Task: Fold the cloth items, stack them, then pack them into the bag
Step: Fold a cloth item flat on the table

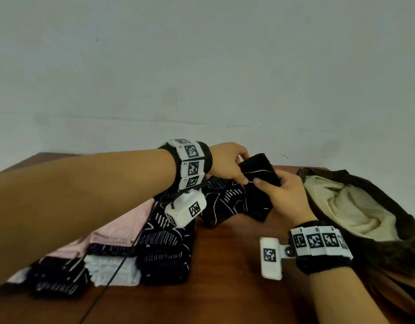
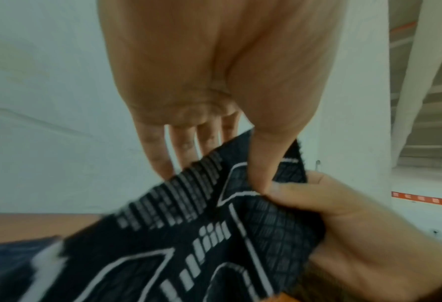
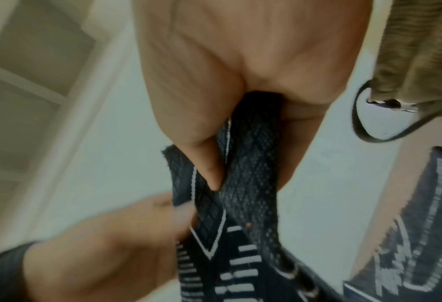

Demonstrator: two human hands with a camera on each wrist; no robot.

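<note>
Black cloth (image 1: 253, 181): matt knit, diamond-textured weave with white woven lines, fuzzy raw edge. Folded pile (image 1: 122, 251): same matt knit in black-and-white, plus ribbed pink and white pieces. Table (image 1: 227, 277): reddish-brown wood, smooth, slight sheen. Bag (image 1: 389, 249): dark brown, fuzzy nap outside (looks like fleece or suede), cream soft cloth lining. Wristbands: black fabric carrying white hard plastic blocks, matt. Wall: matt painted.

Count: 2 hands, left hand (image 1: 227, 163) and right hand (image 1: 280, 195), both pinching 1 black patterned cloth (image 1: 260, 169). 1 open bag (image 1: 400, 249) right of the right hand. Folded cloths below the left hand: 2 pink (image 1: 122, 228), 1 white (image 1: 112, 270), black ones (image 1: 164, 253) unclear, at least 3.
</note>
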